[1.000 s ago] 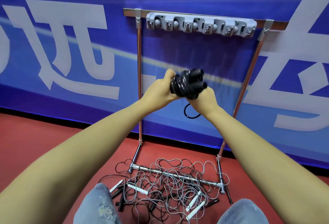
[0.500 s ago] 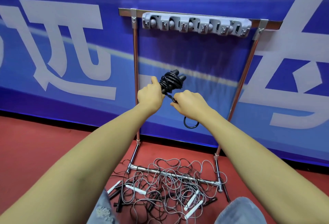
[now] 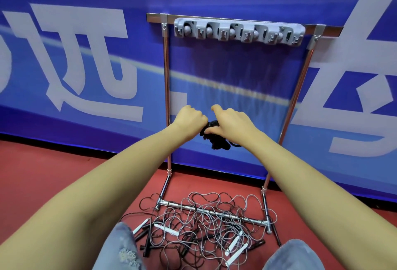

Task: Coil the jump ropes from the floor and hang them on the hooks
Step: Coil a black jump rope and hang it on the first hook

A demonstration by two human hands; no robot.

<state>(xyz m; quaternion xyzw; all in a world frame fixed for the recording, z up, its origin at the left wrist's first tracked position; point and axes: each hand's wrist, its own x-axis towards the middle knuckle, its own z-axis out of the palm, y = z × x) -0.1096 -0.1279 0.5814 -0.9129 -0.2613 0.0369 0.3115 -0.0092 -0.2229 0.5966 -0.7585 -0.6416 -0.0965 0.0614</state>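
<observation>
In the head view, a black rope (image 3: 216, 135) wound into a tight bundle is held in front of the rack (image 3: 165, 89), about halfway up between its two uprights and well below the hook strip (image 3: 239, 32). Nothing is seen hanging on the hooks, so no rope is judged to be stowed yet; this bundle looks nearly coiled, with a short loop of cord sticking out to its right, and it is still to be lifted to a hook. On the floor (image 3: 53, 173) a tangled pile of ropes (image 3: 206, 222), grey and black with white and black handles, is spread across the rack's base bar, so most of the task is left. Both arms are stretched forward and slightly inward, wrists close together. The left hand (image 3: 189, 120) is clenched into a fist around the bundle's left end. The right hand (image 3: 231, 122) is laid over the top of the bundle with its fingers (image 3: 211, 130) curled down onto the cord, gripping it.
</observation>
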